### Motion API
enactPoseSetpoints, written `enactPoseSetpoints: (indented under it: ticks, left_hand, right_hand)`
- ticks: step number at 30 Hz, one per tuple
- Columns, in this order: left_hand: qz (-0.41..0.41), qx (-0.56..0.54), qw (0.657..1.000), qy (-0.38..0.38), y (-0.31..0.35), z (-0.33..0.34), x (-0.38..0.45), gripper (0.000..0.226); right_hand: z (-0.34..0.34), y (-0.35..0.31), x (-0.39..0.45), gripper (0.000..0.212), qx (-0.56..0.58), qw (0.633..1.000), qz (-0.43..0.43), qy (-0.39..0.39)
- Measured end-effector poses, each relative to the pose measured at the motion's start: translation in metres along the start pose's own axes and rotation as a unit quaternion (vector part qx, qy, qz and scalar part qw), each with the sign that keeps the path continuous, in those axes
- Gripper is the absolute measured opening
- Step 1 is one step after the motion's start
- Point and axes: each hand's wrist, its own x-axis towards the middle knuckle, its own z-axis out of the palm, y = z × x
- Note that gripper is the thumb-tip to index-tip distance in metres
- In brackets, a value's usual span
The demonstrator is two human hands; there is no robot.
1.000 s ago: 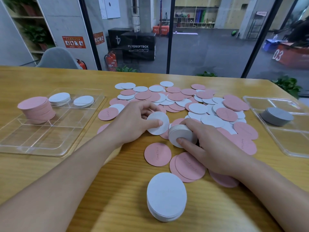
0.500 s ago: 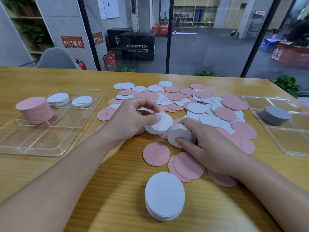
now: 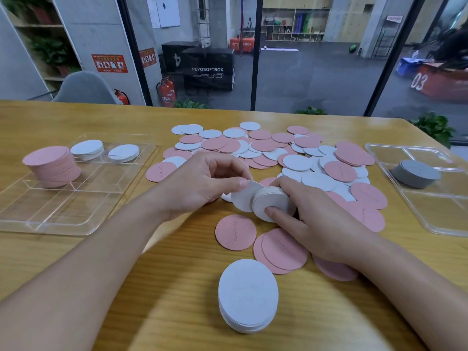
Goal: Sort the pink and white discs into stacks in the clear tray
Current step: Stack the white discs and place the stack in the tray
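Pinching a white disc (image 3: 242, 198), the left hand (image 3: 200, 184) holds it against a small white stack (image 3: 272, 202). The right hand (image 3: 319, 221) grips that stack, thumb in front.

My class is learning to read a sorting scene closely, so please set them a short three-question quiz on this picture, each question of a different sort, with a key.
1. True or false: the pink stack stands in the left clear tray.
2. Multiple choice: what does the right hand grip? A) a single pink disc B) a small stack of white discs C) the grey stack
3. Fill in: the left hand pinches one ____ disc beside that small stack.

Key: 1 true; 2 B; 3 white
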Motion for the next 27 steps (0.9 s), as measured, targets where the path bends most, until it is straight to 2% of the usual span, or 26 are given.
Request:
enactPoseSetpoints:
  ticks: [5, 12, 16, 21, 27]
  left_hand:
    - [0.016, 0.000, 0.999, -0.038, -0.002, 0.011, 0.000, 0.015]
    - [0.039, 0.079, 0.995, -0.044, 0.004, 0.017, -0.002, 0.029]
    - [0.050, 0.151, 0.987, -0.024, 0.006, 0.018, -0.005, 0.015]
    - [0.067, 0.189, 0.979, -0.036, 0.001, 0.031, -0.005, 0.016]
    - [0.074, 0.176, 0.981, -0.032, -0.003, 0.026, -0.003, 0.012]
  right_hand:
    - [0.001, -0.001, -0.001, 0.015, -0.009, 1.000, -0.016, 0.005]
    - [0.003, 0.000, -0.001, 0.018, -0.023, 1.000, -0.012, 0.004]
    - [0.006, -0.002, -0.002, 0.015, -0.025, 1.000, -0.008, 0.001]
    - [0.009, -0.007, -0.001, 0.017, -0.035, 0.999, -0.011, 0.003]
    - [0.005, -0.008, -0.001, 0.018, -0.021, 1.000, -0.010, 0.004]
